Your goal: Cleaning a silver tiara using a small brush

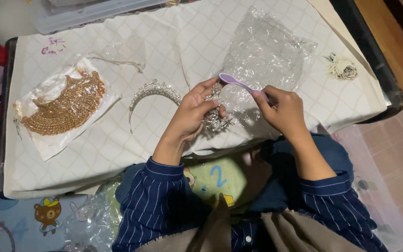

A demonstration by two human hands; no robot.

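Note:
My left hand (193, 112) grips a silver jewelled tiara (216, 119) just above the table's front edge. My right hand (281, 108) holds a small purple brush (233, 81) by its handle, its head pointing left and touching the top of that tiara. A second silver tiara (151, 89) lies flat on the cloth left of my left hand. Under and behind my hands lies a crumpled clear plastic bag (264, 51).
A white quilted cloth (117, 140) covers the table. A clear bag of gold bead jewellery (64, 108) lies at the left. A cream fabric flower (342, 68) sits at the right. A clear plastic box (85, 11) stands at the back. More clear plastic (92, 219) rests by my lap.

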